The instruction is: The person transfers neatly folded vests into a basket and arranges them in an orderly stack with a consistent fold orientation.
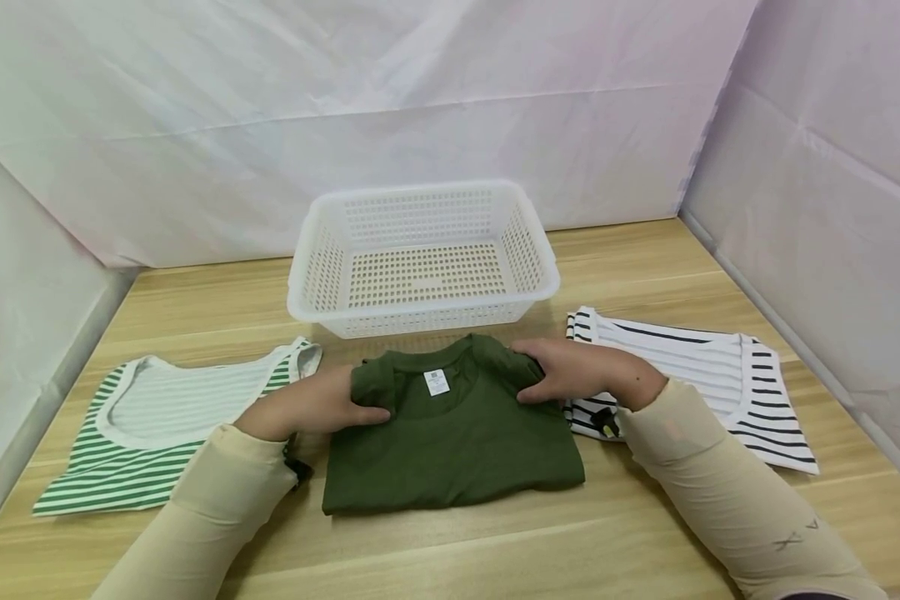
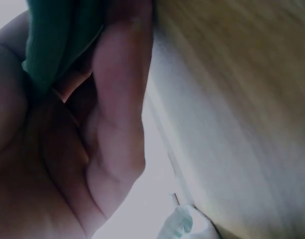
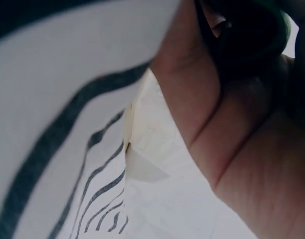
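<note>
A folded dark green T-shirt [image 1: 450, 454] with a white neck label [image 1: 436, 382] lies in the middle, in front of the basket. My left hand [image 1: 318, 402] grips its left shoulder edge, thumb on top. In the left wrist view, green cloth [image 2: 58, 45] is pinched between that hand's thumb and fingers. My right hand [image 1: 573, 369] grips the right shoulder edge, thumb over the cloth. The right wrist view shows a dark fold of cloth [image 3: 252, 40] inside that hand. The fingers under the shirt are mostly hidden.
Behind the shirt stands a white plastic basket [image 1: 427, 310] with nothing in it. A green-striped shirt [image 1: 131, 467] lies folded at the left, a black-striped white shirt [image 1: 757, 417] at the right, partly beneath my right forearm. White cloth walls [image 1: 420, 125] enclose the wooden table [image 1: 450, 558].
</note>
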A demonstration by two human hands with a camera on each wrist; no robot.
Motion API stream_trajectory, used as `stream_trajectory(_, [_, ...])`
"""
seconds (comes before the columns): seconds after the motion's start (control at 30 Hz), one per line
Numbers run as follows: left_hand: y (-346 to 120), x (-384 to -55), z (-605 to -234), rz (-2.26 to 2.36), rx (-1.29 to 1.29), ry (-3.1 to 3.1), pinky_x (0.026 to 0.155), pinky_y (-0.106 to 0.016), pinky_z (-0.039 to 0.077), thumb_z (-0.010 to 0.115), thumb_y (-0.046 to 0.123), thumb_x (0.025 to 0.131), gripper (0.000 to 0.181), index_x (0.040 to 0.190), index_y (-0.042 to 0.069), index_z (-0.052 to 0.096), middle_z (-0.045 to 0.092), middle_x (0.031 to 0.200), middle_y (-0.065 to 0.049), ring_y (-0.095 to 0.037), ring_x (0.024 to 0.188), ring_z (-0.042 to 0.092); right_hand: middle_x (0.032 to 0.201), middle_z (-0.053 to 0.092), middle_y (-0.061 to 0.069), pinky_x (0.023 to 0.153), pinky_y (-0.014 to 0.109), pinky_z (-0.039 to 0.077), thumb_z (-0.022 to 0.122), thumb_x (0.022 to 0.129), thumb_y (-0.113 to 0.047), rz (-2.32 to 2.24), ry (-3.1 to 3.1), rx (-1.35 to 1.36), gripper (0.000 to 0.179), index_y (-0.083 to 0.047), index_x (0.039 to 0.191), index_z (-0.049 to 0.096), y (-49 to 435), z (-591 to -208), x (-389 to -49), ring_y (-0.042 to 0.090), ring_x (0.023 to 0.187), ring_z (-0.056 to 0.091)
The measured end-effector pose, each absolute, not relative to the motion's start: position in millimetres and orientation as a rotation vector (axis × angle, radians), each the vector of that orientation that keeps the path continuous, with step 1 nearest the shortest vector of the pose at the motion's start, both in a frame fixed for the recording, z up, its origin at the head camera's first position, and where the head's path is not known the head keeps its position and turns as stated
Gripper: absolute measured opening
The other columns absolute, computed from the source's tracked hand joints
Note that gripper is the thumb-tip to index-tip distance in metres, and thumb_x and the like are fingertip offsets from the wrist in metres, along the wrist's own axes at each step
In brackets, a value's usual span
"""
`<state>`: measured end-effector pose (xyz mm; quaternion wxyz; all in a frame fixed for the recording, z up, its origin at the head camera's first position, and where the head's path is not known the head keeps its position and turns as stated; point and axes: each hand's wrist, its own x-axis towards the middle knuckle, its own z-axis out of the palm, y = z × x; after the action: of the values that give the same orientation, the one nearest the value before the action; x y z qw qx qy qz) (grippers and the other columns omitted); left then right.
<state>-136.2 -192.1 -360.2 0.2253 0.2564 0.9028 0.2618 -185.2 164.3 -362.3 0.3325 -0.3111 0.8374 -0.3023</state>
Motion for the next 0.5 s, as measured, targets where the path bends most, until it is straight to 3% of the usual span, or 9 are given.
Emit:
stream_trajectory(0.27, [-192.6, -133.3, -353.9, 0.732, 0.671, 2.494, 0.095, -0.039, 0.049, 0.071, 0.03, 0.094, 0.049, 0.139, 0.016, 0.056, 0.065, 0.125, -0.003, -0.015, 0.108, 0.061, 0.12, 0.061, 0.004, 0.069, 0.033, 0.057, 0.067, 0.096, -0.017, -0.744, 2.192, -0.841, 0.04, -0.016, 0.133, 0.051, 164.6, -360.8, -184.9, 0.013, 0.074, 0.065])
stream_trajectory(0.5, [-195.6, -133.0, -351.3, 0.785, 0.715, 2.402, 0.1, -0.039, 0.047, 0.068, 0.036, 0.095, 0.054, 0.143, 0.017, 0.051, 0.062, 0.132, -0.001, -0.015, 0.117, 0.058, 0.133, 0.059, -0.002, 0.104, 0.039, 0.046, 0.068, 0.096, -0.018, -0.662, 2.239, -1.0, 0.048, -0.015, 0.141, 0.05, 164.5, -357.1, -182.4, 0.014, 0.122, 0.057])
